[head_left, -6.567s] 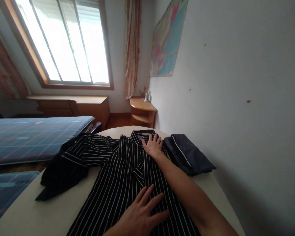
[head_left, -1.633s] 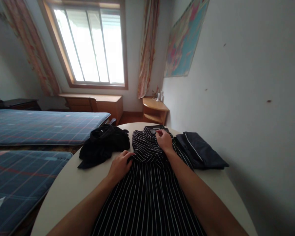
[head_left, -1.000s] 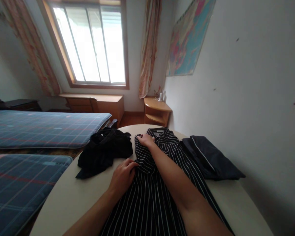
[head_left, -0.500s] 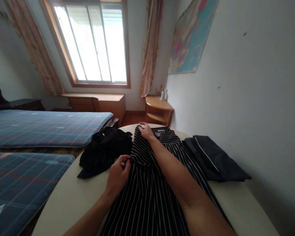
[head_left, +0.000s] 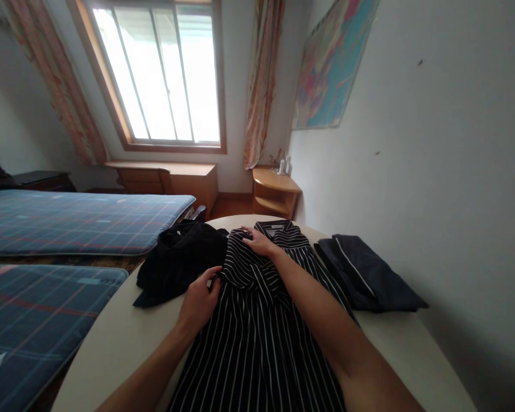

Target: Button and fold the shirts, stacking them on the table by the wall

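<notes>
Forearms: both reach forward from the bottom edge over a round cream table point(head_left: 111, 343), laid across the cloth.
Shirt: black striped shirt point(head_left: 257, 337) lies flat along the table's middle, hem toward the viewer, collar at the far end, its left sleeve folded in over the body.
Left hand: left hand point(head_left: 197, 300) rests at the shirt's left edge, fingers curled and pinching the sleeve fold between thumb and fingertips.
Right hand: right hand point(head_left: 260, 243) lies on the folded sleeve near the collar, fingers close together and pressing the cloth down.
Handling: thin woven fabric, judged light, limp and prone to creasing or sliding on the smooth tabletop; best taken at seams, the shoulder line or the fold's edge, with one palm holding it flat.
Left of shirt: crumpled black garment point(head_left: 178, 263), touching the shirt's edge.
Right of shirt: folded dark garment point(head_left: 369, 277) with a pale stripe, just beside the shirt, near the wall.
Beyond the table: plaid blue mattresses point(head_left: 68, 220), a wooden corner shelf point(head_left: 274, 191), a window point(head_left: 163, 74) with patterned curtains point(head_left: 261, 80), and a wall map point(head_left: 330, 63).
</notes>
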Motion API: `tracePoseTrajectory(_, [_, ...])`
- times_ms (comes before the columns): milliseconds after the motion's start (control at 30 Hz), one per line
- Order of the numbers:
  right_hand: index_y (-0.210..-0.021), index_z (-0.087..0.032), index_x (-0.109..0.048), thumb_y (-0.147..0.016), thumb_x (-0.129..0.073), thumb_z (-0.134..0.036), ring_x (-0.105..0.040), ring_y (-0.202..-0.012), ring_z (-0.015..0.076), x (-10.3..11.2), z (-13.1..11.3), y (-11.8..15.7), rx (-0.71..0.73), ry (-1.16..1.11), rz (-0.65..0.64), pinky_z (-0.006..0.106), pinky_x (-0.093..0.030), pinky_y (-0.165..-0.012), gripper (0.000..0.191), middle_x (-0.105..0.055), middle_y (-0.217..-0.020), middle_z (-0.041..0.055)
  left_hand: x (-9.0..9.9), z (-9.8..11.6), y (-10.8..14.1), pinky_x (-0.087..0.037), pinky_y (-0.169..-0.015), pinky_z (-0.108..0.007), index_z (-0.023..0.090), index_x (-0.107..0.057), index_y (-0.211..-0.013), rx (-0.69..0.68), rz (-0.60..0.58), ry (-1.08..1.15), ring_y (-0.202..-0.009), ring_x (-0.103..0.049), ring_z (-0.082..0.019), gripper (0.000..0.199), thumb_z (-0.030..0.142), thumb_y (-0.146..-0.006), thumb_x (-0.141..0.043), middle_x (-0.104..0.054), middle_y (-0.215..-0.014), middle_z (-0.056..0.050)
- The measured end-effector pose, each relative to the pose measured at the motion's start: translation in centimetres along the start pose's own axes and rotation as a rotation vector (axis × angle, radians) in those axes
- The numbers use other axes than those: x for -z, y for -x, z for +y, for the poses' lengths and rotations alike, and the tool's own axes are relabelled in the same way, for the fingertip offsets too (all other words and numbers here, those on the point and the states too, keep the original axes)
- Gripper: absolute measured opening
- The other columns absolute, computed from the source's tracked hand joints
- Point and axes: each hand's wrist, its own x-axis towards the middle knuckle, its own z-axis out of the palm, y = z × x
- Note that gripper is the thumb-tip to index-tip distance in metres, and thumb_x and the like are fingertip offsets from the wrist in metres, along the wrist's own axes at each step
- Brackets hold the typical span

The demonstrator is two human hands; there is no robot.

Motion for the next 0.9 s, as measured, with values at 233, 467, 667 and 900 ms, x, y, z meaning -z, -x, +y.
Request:
tracePoseTrajectory(233, [-0.138,-0.017,-0.053,-0.094,-0.05,-0.036,-0.05,-0.13,0.0285,2.0,2.0,4.1,-0.249,0.251,0.143,0.044,-0.037,-0.108,0.048,-0.054,-0.141,0.0145,1.1,-0.8,1.1,-0.049,-0.073,-0.029,0.016,-0.042,-0.14,-0.007,-0.121,-0.12,-0.082,-0.069,-0.021,0.062,0.031,-0.083,-0.061,-0.07,-0.095,-0.005])
tracePoseTrajectory(467, [-0.144,-0.017,-0.048,-0.1,-0.033,-0.048,-0.038,-0.14,0.0277,1.9,5.0,7.7,-0.357,0.395,0.09,0.046,-0.027,-0.115,0.056,-0.045,-0.151,0.0132,2.7,-1.9,0.4,-0.05,-0.072,-0.027,0.017,-0.054,-0.123,0.08,-0.088,-0.04,-0.077,-0.069,-0.019,0.042,0.023,-0.081,-0.059,-0.072,-0.089,-0.002])
tracePoseTrajectory(667, [-0.15,-0.023,-0.041,-0.101,-0.027,-0.05,-0.023,-0.147,0.0306,1.5,6.4,8.7,-0.379,0.456,0.093,0.057,-0.012,-0.118,0.057,-0.032,-0.159,0.008,3.7,-2.1,0.1,-0.048,-0.079,-0.03,0.019,-0.057,-0.117,0.077,-0.093,-0.289,-0.089,-0.07,-0.023,0.029,0.018,-0.091,-0.044,-0.074,-0.096,-0.008])
tracePoseTrajectory(900, [-0.147,-0.028,-0.045,-0.101,-0.032,-0.049,-0.028,-0.145,0.0309,2.2,7.5,8.1,-0.352,0.485,0.123,0.057,-0.017,-0.116,0.052,-0.036,-0.157,0.0066,3.6,-0.4,1.6,-0.048,-0.077,-0.031,0.018,-0.045,-0.137,0.055,-0.206,-0.443,-0.095,-0.07,-0.027,0.054,0.03,-0.087,-0.061,-0.073,-0.1,-0.009])
